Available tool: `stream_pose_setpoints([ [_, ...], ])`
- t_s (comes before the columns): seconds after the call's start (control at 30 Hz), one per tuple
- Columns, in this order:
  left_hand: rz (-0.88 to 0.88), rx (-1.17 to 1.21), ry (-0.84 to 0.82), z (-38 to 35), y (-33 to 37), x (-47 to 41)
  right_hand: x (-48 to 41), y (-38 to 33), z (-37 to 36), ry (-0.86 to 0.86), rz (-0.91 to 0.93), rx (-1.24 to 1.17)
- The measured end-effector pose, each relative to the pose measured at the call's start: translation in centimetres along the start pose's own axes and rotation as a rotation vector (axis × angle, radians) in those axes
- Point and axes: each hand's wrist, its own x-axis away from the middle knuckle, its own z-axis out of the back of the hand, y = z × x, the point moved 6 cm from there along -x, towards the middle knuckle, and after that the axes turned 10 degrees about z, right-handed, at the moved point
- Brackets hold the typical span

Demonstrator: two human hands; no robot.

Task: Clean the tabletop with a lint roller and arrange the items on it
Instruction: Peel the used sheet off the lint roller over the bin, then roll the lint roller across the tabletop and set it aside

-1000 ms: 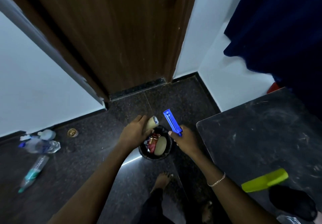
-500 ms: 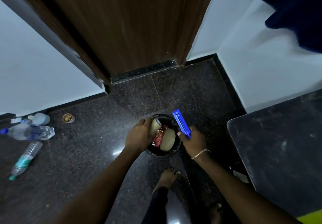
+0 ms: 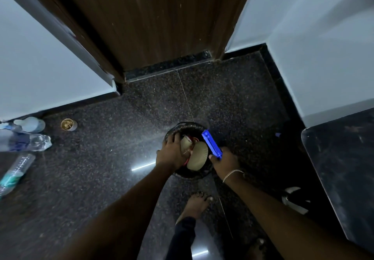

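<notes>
Disposal step: tan roll point(image 3: 185, 143) is held in the curled left hand point(image 3: 171, 152) inside the black bin point(image 3: 188, 125), blue lint-roller handle point(image 3: 211, 144) is gripped by the right hand point(image 3: 224, 161) over the rim; release, then return to the tabletop point(image 3: 344, 168), is called for.

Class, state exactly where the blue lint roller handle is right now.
Head view, just right of centre: the right hand holds the blue lint roller handle over the right rim of the black bin, beside a paper cup inside.

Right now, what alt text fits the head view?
Over a black waste bin on a dark granite floor, the left hand holds a beige roll inside it while the right hand grips a blue lint roller handle.
</notes>
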Motion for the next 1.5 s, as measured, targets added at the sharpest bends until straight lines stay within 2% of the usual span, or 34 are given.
stream_pose_setpoints([
  [0.1, 0.012, -0.04, 0.045, 0.7, -0.4, 0.9, 0.8, -0.4, 0.4, 0.012, 0.007, -0.045],
  [0.33, -0.157, -0.153, 0.192, 5.9, 0.7, 7.0, 5.6, -4.4, 4.4, 0.063, 0.014, -0.189],
  [0.5, -0.235, -0.149, 0.268, 10.4, 1.6, 11.5, 10.1, -8.3, 8.2, 0.113, 0.063, -0.299],
  [0.7, -0.307, -0.156, 0.355, 16.9, 3.5, 16.8, 15.2, -12.1, 13.7, 0.179, 0.092, -0.543],
  [0.9, -0.366, -0.135, 0.399, 22.8, 7.2, 23.0, 20.3, -14.0, 19.7, 0.257, 0.132, -0.618],
  [1.17, -0.489, -0.086, 0.416, 26.1, 14.3, 32.0, 26.3, -14.0, 27.6, 0.417, 0.166, -0.662],
  [1.3, -0.602, -0.082, 0.456, 26.6, 18.5, 35.6, 29.0, -12.9, 31.4, 0.52, 0.211, -0.669],
  [1.5, -0.801, -0.133, 0.463, 25.4, 26.0, 39.6, 32.8, -8.2, 36.8, 0.745, 0.173, -0.636],
])
